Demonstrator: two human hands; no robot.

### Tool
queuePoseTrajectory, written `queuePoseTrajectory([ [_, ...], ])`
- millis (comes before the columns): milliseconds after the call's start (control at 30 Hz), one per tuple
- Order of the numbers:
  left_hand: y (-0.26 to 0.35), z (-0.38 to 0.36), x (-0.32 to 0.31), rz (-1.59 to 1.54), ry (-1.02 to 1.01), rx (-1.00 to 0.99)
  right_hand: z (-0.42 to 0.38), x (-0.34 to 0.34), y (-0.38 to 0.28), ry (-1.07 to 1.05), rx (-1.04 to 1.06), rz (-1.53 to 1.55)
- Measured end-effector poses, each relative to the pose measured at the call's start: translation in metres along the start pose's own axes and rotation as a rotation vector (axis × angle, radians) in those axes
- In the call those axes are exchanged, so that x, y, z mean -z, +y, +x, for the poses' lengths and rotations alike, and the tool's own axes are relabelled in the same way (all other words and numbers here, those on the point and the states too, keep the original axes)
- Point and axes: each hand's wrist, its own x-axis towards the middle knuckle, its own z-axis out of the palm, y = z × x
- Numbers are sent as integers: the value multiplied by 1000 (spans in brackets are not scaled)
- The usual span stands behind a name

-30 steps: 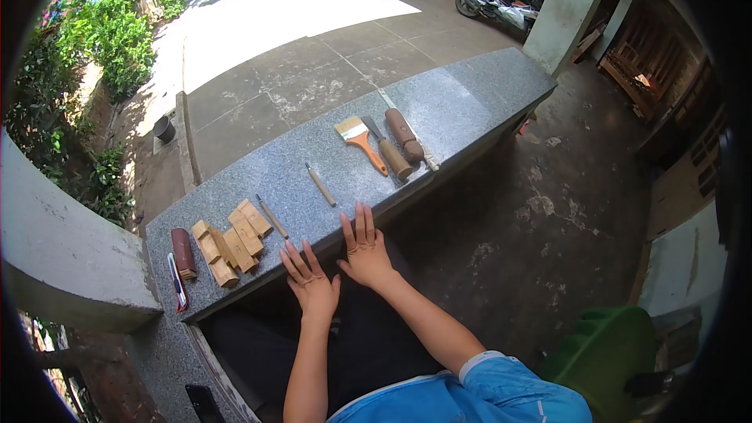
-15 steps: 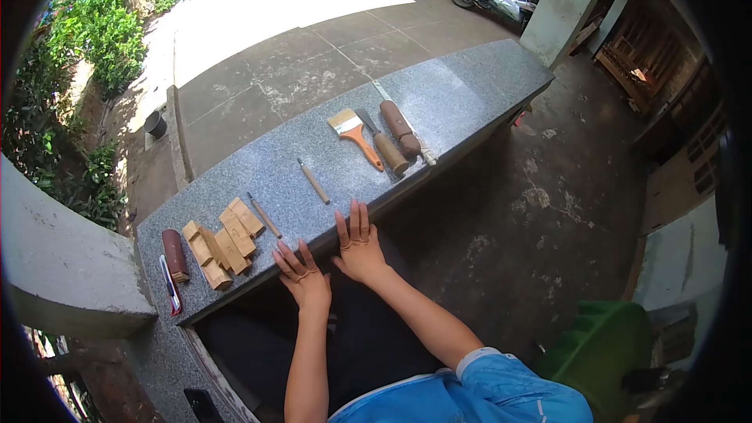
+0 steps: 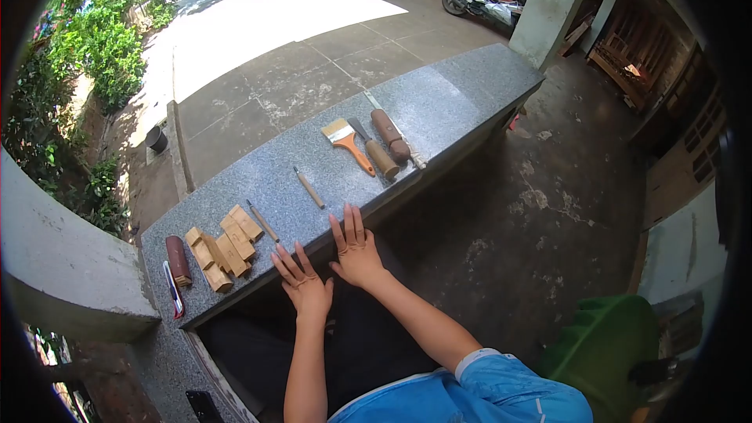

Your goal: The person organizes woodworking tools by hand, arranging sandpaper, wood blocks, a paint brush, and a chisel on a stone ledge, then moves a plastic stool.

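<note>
My left hand [image 3: 305, 286] rests with fingers outstretched on the front edge of the grey granite counter [image 3: 258, 164], holding nothing. Beside it, my right hand [image 3: 358, 254] lies on the same edge, fingers also extended and free. Just beyond my left fingertips is a thin carving tool [image 3: 264, 222] with a wooden handle. A second one [image 3: 310, 189] lies farther right. Several pale wooden blocks [image 3: 227, 247] sit in a group to the left. Past my right hand lie a paintbrush [image 3: 348, 145] with an orange handle, a wooden-handled chisel [image 3: 377, 153] and a brown wooden mallet [image 3: 390, 135].
At the counter's left end are a brown rounded piece [image 3: 178, 261] and a utility knife [image 3: 173, 290]. A ruler-like strip [image 3: 415, 155] lies by the mallet. A phone [image 3: 203, 406] is at lower left. Pillars [image 3: 74, 254] flank the counter; a green chair-like object [image 3: 603, 345] stands at right.
The camera view has shifted slightly, so the counter and tools appear a little to one side. Both hands stay on the counter edge, and no tool has been moved.
</note>
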Motion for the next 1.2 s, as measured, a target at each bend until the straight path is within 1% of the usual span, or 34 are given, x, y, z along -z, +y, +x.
queuePoseTrajectory([
  [233, 6, 3, -2, 31, -71, 66, 2, 1, -2, -31, -4, -29],
  [400, -3, 7, -28, 65, -41, 68, 6, -12, 3, -75, -2, 5],
  [433, -2, 8, -27, 72, -33, 66, 6, -11, 3, -87, 0, 9],
  [567, 1, 6, -7, 23, -130, 78, 6, 3, 6, -156, 23, -21],
  [767, 5, 1, 14, -10, -156, 66, 3, 15, -3, -139, -9, -2],
  [833, 7, 1, 14, -13, -158, 72, 1, 12, 0, -94, 13, -7],
  [1133, 3, 2, 0, 28, -91, 57, 4, -3, 2, -54, 9, -14],
  [1200, -1, 3, -11, 59, -67, 69, 4, -7, 2, -65, 1, -29],
])
